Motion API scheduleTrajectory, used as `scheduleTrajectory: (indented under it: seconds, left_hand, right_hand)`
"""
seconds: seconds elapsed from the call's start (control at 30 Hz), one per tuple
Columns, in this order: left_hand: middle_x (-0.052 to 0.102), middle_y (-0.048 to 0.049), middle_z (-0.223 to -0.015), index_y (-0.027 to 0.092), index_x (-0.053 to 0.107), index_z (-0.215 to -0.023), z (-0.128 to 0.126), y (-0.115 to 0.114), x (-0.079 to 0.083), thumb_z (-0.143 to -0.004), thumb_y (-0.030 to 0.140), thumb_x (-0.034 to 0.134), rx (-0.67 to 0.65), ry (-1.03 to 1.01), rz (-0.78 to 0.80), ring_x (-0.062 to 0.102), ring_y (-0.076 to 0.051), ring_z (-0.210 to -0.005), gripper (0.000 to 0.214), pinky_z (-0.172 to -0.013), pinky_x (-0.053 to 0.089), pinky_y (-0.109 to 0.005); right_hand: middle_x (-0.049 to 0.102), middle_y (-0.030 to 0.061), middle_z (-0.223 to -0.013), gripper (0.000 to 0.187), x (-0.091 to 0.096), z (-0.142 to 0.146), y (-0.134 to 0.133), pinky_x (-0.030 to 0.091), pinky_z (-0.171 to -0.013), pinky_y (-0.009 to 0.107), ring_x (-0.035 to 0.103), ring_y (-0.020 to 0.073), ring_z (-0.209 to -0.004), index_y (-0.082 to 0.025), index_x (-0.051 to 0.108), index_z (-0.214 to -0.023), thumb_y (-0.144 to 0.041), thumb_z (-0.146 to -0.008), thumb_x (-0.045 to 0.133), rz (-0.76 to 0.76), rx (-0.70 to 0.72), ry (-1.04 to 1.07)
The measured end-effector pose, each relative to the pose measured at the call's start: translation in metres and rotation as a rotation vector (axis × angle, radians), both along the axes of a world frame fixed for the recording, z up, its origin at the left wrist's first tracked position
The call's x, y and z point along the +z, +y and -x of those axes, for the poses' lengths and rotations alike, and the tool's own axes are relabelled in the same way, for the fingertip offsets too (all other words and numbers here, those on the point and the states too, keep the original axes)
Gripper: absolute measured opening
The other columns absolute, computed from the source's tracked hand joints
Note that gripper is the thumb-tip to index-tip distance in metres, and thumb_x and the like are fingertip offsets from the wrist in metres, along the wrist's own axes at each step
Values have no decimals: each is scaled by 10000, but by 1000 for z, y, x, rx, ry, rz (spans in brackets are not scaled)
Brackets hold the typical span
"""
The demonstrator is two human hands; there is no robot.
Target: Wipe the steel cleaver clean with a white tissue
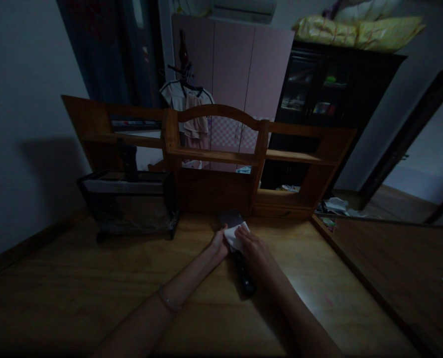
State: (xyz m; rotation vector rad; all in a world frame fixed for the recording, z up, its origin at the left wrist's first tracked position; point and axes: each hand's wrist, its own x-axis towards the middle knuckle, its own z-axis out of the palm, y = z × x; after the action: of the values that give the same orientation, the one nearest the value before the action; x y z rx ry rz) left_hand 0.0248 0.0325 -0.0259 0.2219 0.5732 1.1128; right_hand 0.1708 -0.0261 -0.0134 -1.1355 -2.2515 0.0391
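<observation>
A cleaver-like knife lies on the wooden desk (94, 278), its wide blade (229, 218) pointing away and its dark handle (244, 276) pointing toward me. A white cloth or tissue (235, 236) lies over the blade near the handle. My left hand (218, 244) is closed against the left side of the cloth and blade. My right hand (252, 247) presses on the cloth from the right, fingers curled over it. A thin bracelet circles my left wrist.
A wooden shelf unit (221, 154) stands at the desk's back edge. A dark knife rack or tray (128, 199) sits at the back left. Behind are a pink wardrobe (244, 69), hanging clothes and a dark cabinet (318, 94). The room is dim.
</observation>
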Motion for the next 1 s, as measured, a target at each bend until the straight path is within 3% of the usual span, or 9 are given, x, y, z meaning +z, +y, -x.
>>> scheduleTrajectory:
  seconds: [0.2, 0.43, 0.57, 0.7, 0.83, 0.9, 1.0]
  left_hand:
    - [694, -141, -777, 29, 634, -1008, 0, 0, -1, -996, 298, 418, -12, 8, 2, 652, -211, -647, 345, -776, 515, -325]
    - [708, -186, -882, 21, 633, -1048, 0, -4, 4, -998, 299, 394, -33, 25, -29, 691, -250, -752, 370, -820, 526, -366]
    - [709, -157, -879, 46, 619, -1056, 1, -6, 4, -997, 286, 417, 1, 36, -42, 689, -221, -738, 319, -827, 528, -348]
    - [709, -119, -855, 74, 600, -1094, 1, -4, 2, -987, 237, 444, 51, 42, -44, 684, -197, -710, 250, -812, 531, -331]
    - [712, -135, -877, 61, 607, -1106, 0, -3, 1, -987, 239, 439, 55, 33, -36, 687, -209, -724, 272, -792, 532, -330]
    - [711, -135, -851, 50, 616, -1084, 0, -3, 2, -982, 230, 446, 49, 26, -27, 681, -207, -696, 268, -770, 533, -322]
    - [694, -126, -758, 35, 624, -1024, 1, -5, 4, -972, 222, 463, 40, 30, 10, 656, -202, -611, 252, -716, 532, -315]
  right_hand:
    - [513, 162, -1398, 503, 2, 4, 0, 237, -1189, 425, 436, 227, -1341, -89, 533, -1357, 15, -872, 447, -10, -39, -161]
    - [477, 162, -1431, 533, -7, -6, -3, 384, -1101, 387, 443, 260, -1332, -94, 487, -1383, -31, -854, 495, 28, -138, -129]
    - [644, 157, -1222, 473, -5, -12, -2, 531, -852, 313, 668, 262, -1013, -120, 523, -1337, -62, -870, 477, 97, -221, -150]
    - [728, 104, -956, 363, 4, -23, -1, 522, -687, 261, 699, 242, -791, -152, 591, -1245, -127, -892, 508, 92, -323, -199]
    - [626, 127, -1272, 504, 12, -25, -4, 544, -776, 307, 690, 248, -955, -183, 471, -1416, -77, -927, 413, -5, -352, -105]
    - [530, 99, -1396, 510, 15, -19, -6, 516, -929, 340, 616, 238, -1143, -195, 487, -1414, -60, -930, 403, -51, -226, -36]
    - [550, 65, -1380, 464, 18, -8, -9, 342, -1142, 382, 496, 202, -1293, -213, 565, -1356, -63, -931, 453, -32, 42, -56]
